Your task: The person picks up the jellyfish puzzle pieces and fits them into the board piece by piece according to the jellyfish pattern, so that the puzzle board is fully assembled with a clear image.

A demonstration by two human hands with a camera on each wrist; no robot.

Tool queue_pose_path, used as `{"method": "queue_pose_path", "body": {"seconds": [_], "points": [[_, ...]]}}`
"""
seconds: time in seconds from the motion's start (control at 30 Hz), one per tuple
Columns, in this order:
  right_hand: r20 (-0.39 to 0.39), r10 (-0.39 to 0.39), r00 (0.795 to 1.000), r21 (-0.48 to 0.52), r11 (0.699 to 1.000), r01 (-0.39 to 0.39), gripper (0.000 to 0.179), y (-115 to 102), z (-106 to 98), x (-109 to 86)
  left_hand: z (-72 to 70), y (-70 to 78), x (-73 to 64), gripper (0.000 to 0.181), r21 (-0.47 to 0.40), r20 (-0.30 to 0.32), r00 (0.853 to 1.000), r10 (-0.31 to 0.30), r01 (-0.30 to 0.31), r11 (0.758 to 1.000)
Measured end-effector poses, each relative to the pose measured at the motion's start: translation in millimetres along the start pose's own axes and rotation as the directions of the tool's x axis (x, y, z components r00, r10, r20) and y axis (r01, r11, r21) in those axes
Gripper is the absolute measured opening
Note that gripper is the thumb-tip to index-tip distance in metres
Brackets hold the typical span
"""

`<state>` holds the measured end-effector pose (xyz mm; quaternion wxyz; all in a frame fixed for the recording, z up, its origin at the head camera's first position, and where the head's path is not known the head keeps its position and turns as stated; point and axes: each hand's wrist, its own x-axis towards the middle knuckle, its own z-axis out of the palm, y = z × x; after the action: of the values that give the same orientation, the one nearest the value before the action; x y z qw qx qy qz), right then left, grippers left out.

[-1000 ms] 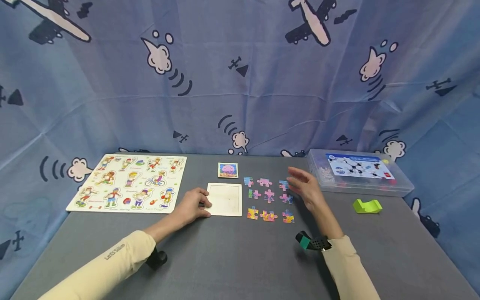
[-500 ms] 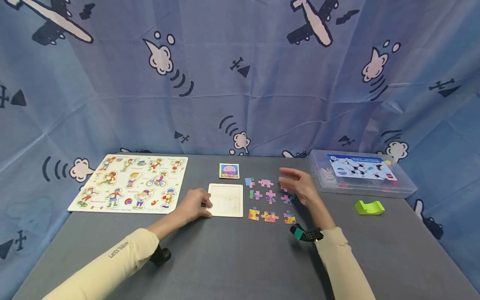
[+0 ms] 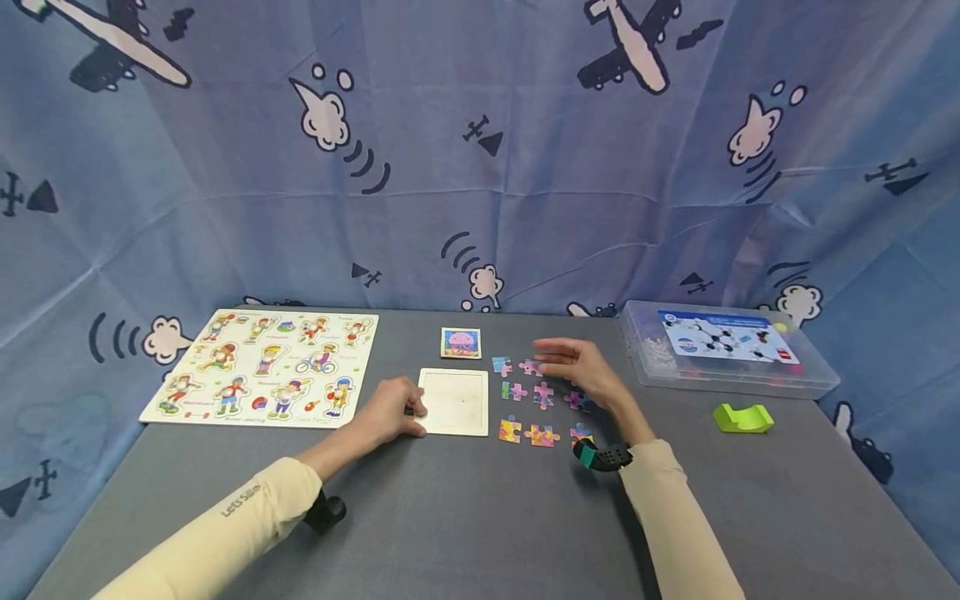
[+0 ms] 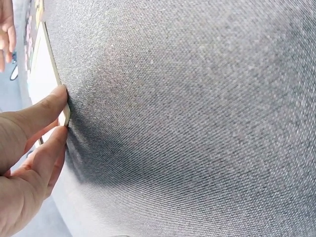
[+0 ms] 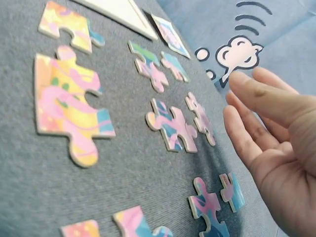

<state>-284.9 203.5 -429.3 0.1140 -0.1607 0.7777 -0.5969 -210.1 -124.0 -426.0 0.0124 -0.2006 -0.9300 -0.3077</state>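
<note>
My left hand [image 3: 392,408] holds the left side of a shallow pale wooden puzzle tray [image 3: 453,402], which lies flat on the table. In the left wrist view, thumb and fingers pinch the tray's corner. To the tray's right, several jigsaw pieces [image 3: 543,395] in pink, yellow and blue lie apart in rough rows. Over the far rows hovers my right hand [image 3: 581,371], its fingers loosely extended with nothing between them. It hides part of the right-hand pieces in the head view. The right wrist view shows a yellow and pink piece [image 5: 69,106] lying nearest that camera.
Behind the tray lies a small square picture [image 3: 461,342] with a pink sea creature. A large board of cartoon children [image 3: 262,367] lies at left. At right are a clear plastic box [image 3: 727,346] and a lime-green curved block [image 3: 742,418]. A blue printed curtain [image 3: 480,167] stands behind.
My right hand has moved left across the far rows, from the right-hand pieces to beside the top middle piece. The left hand keeps its hold on the puzzle tray.
</note>
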Motion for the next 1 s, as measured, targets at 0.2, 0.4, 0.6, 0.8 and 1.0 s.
{"method": "queue_pose_path", "body": {"seconds": [0.2,0.4,0.6,0.8,1.0], "points": [[0.041,-0.007,0.999,-0.007,1.000,0.007,0.045,-1,3,9.7,-1.7,2.7,-1.1,0.025,0.001,-0.005,1.000,0.004,-0.004,1.000],[0.065,-0.057,0.996,-0.013,0.998,0.058,0.043,2,9,21.2,-1.2,2.7,-1.6,0.026,-0.009,-0.007,1.000,0.011,-0.011,1.000],[0.078,-0.084,0.993,-0.061,0.994,0.089,0.044,7,18,33.8,-0.8,-0.4,-2.1,0.025,-0.027,-0.006,1.000,0.027,-0.027,0.999],[0.067,-0.036,0.997,-0.090,0.995,0.042,0.045,7,26,41.0,-0.2,-1.6,-1.8,0.025,-0.029,-0.004,0.999,0.052,-0.052,0.998],[0.069,-0.024,0.997,-0.143,0.989,0.034,0.043,7,29,45.7,-0.5,-2.9,-0.8,0.025,-0.021,-0.005,0.999,0.054,-0.055,0.998]]}}
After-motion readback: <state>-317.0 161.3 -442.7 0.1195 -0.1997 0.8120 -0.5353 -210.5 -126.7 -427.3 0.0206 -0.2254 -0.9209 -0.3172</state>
